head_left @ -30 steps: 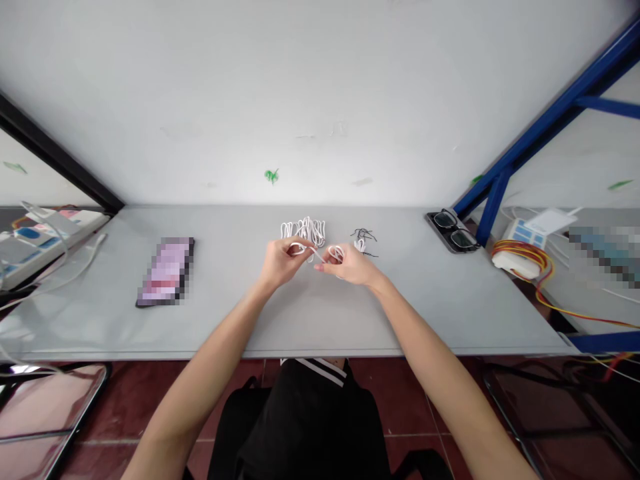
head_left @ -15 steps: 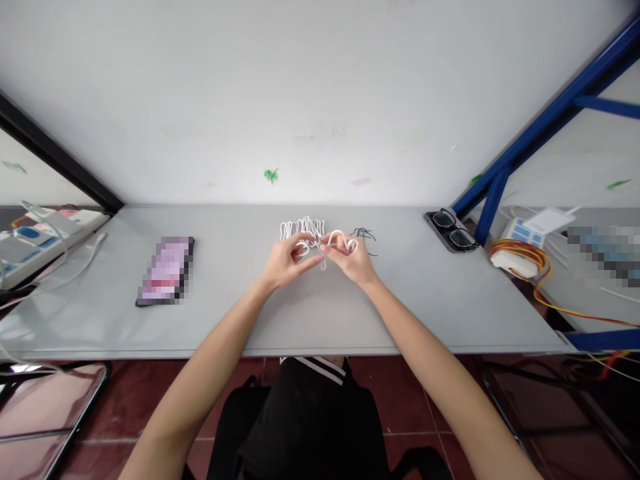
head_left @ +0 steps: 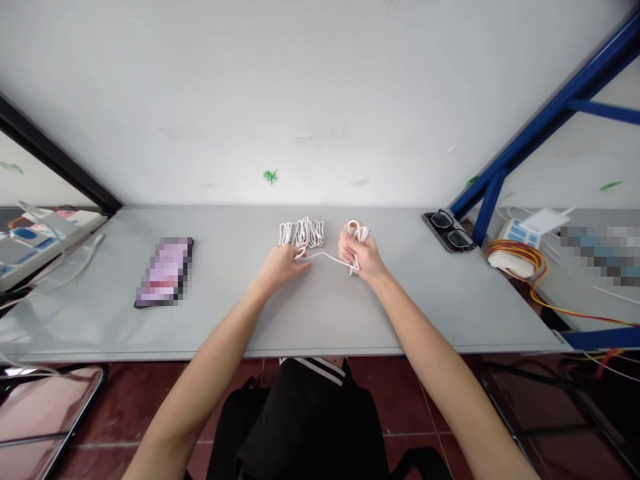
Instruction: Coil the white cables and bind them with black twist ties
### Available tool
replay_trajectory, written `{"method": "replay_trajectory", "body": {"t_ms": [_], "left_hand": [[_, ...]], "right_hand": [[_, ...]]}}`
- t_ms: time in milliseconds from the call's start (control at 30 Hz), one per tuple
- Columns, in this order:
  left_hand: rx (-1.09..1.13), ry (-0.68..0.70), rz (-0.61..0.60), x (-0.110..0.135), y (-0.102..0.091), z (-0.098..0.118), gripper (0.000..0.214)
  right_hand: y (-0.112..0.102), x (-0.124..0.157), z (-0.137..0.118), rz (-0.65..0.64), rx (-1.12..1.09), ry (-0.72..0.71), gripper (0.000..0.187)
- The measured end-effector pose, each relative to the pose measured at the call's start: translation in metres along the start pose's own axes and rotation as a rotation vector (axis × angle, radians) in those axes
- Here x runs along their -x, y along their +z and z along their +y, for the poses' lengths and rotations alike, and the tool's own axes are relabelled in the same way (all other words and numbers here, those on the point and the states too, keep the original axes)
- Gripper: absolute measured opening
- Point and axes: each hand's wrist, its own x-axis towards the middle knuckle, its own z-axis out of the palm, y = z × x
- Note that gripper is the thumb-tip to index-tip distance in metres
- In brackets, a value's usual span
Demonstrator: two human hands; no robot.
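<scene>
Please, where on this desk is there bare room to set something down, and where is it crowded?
Bare grey desktop lies in front of the hands, near the edge. Other patches lie between the blurred phone and the left hand, and between the right hand and the glasses. It is crowded around the white cable bundle between the hands.

Desk [head_left: 100, 313]: across the frame's middle, below the wall;
Cable bundle [head_left: 301, 233]: on the desk, centre, toward the wall;
Left hand [head_left: 283, 265]: just before the bundle;
Right hand [head_left: 361, 257]: right of the bundle;
Cable strand [head_left: 325, 257]: between both hands, above the desk;
Phone [head_left: 164, 272]: on the desk, left of the hands;
Glasses [head_left: 449, 231]: on the desk, far right corner;
Power strip [head_left: 45, 233]: frame's left edge, beyond the desk;
Wire coil [head_left: 515, 259]: frame's right side, beyond the desk
</scene>
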Motion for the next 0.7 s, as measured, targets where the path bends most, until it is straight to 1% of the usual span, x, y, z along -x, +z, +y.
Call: {"method": "replay_trajectory", "body": {"t_ms": [100, 200, 300, 367, 433, 500, 567, 633, 700], "left_hand": [[-0.085, -0.028, 0.006, 0.000, 0.000, 0.000, 0.010], [-0.119, -0.089, 0.050, 0.000, -0.002, -0.002, 0.014], [0.018, -0.137, 0.147, 0.000, -0.006, -0.002, 0.019], [0.163, -0.159, 0.230, 0.000, -0.009, -0.001, 0.023], [0.297, -0.160, 0.277, 0.001, -0.010, 0.000, 0.026], [0.402, -0.145, 0.275, 0.001, -0.010, 0.001, 0.028], [0.469, -0.113, 0.242, 0.002, -0.008, 0.002, 0.031], [0.495, -0.087, 0.186, 0.002, -0.007, 0.002, 0.033], [0.481, -0.067, 0.130, 0.002, -0.006, 0.003, 0.034]], "right_hand": [[-0.005, -0.002, 0.000, 0.027, 0.026, -0.021, 0.036], [-0.010, -0.002, -0.001, 0.060, 0.149, -0.058, 0.037], [-0.013, 0.000, -0.004, 0.088, 0.431, -0.089, 0.043], [-0.013, 0.002, -0.004, 0.052, 0.621, -0.074, 0.042], [-0.012, 0.003, -0.004, -0.005, 0.758, -0.032, 0.038], [-0.010, 0.003, -0.003, -0.051, 0.863, 0.019, 0.034], [-0.007, 0.004, -0.002, -0.091, 0.915, 0.035, 0.031], [-0.005, 0.005, -0.002, -0.117, 0.870, 0.025, 0.038], [-0.002, 0.005, -0.001, -0.123, 0.770, 0.033, 0.044]]}}
